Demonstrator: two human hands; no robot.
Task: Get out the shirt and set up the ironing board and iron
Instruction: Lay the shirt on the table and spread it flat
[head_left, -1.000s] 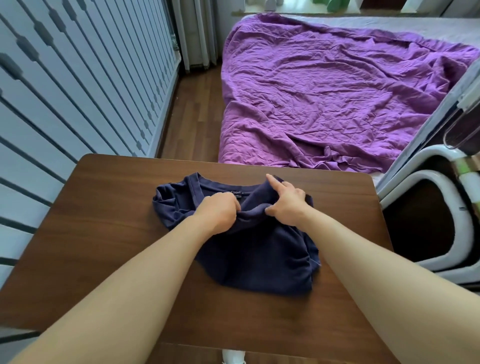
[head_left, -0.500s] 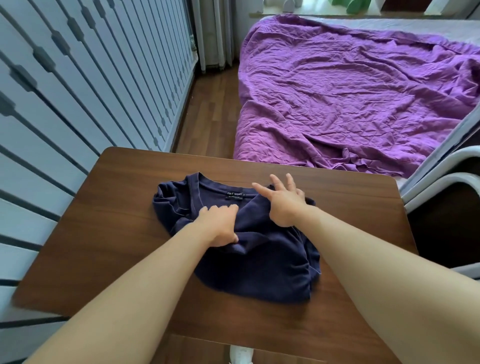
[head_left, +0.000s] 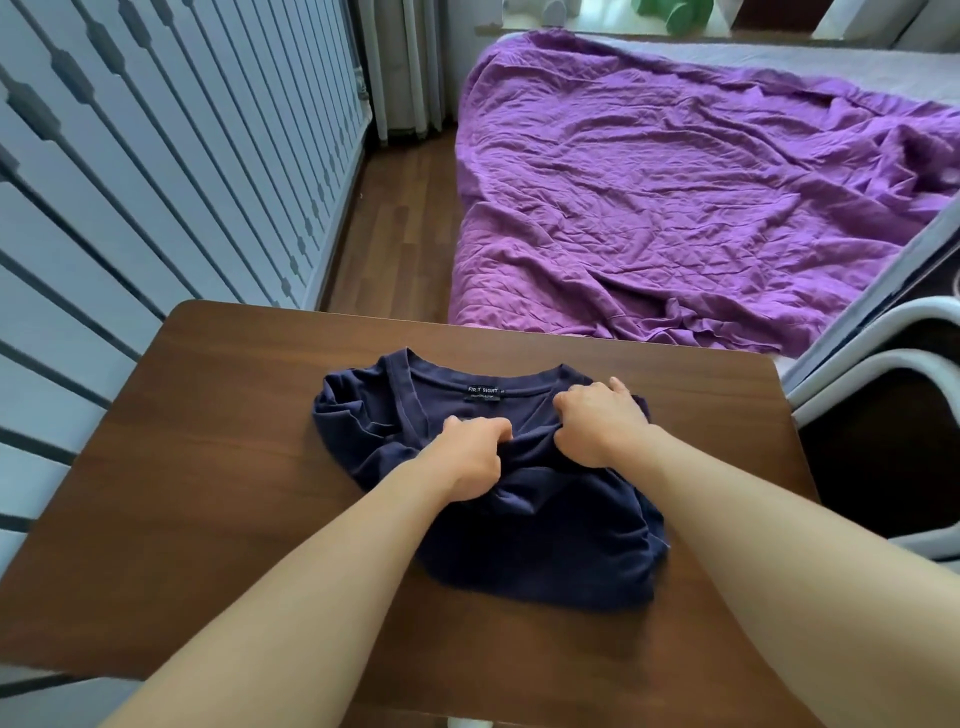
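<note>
A navy blue shirt (head_left: 540, 540) lies bunched in the middle of a dark wooden table (head_left: 218, 467), its collar and black neck label facing away from me. My left hand (head_left: 470, 457) is closed on a fold of the cloth just below the collar. My right hand (head_left: 597, 423) is closed on the cloth beside it, near the right shoulder. Both forearms reach in from the bottom of the view. No ironing board or iron is in view.
A bed with a rumpled purple cover (head_left: 675, 197) stands beyond the table. A white slatted wall panel (head_left: 156, 156) runs along the left, with a strip of wooden floor (head_left: 395, 218) between it and the bed. White curved metal rails (head_left: 883, 364) stand at the right.
My right hand, spread flat on the shirt half a second ago, has closed on the cloth again. The view has shifted slightly; the collar label now shows more plainly.
</note>
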